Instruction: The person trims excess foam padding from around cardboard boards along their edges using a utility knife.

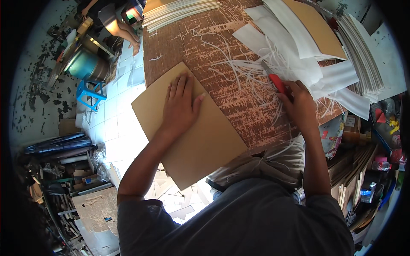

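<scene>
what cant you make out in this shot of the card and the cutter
Head view:
- Cutter: handle hidden in the right hand; blade tip lost among white strips.
- Card: part under the left hand is covered; its near corner overhangs the table.
- Stacks of sheets: cut off by the fisheye rim.
- Floor clutter: too small and dark to identify.

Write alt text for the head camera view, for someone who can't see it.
Seen from above, a person's left hand presses flat on a brown cardboard sheet at the edge of a scored, worn worktable, while the right hand grips a red-handled utility knife among thin white paper strips. Stacks of white sheets lie at the table's far side.
</scene>
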Available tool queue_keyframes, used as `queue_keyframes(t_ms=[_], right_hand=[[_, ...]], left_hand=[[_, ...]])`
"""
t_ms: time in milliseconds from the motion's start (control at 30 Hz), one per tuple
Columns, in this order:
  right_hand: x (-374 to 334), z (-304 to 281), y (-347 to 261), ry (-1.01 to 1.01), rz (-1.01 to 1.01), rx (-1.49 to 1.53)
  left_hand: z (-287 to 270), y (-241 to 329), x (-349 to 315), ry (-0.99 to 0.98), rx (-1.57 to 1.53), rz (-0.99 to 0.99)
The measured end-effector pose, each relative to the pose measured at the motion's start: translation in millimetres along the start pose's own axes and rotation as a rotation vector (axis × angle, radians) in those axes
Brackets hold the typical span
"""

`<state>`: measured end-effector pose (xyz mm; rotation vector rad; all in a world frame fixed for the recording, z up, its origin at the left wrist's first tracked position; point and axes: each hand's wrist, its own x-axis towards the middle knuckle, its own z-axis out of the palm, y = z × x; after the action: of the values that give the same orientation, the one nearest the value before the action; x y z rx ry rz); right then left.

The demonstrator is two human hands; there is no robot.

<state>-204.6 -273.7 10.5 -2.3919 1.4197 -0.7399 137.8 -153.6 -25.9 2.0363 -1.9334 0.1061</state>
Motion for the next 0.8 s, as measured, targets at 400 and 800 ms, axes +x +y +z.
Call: queue_keyframes(t_ms=[400, 800], right_hand=[[1, -26, 27, -0.059, 0.186, 0.670], [-23, -35, 33, -0.432, 0.314, 1.329]], left_hand=[[-10, 9, 2, -0.003, 0.031, -0.005], [-9, 27, 7, -0.104, -0.004, -0.213]])
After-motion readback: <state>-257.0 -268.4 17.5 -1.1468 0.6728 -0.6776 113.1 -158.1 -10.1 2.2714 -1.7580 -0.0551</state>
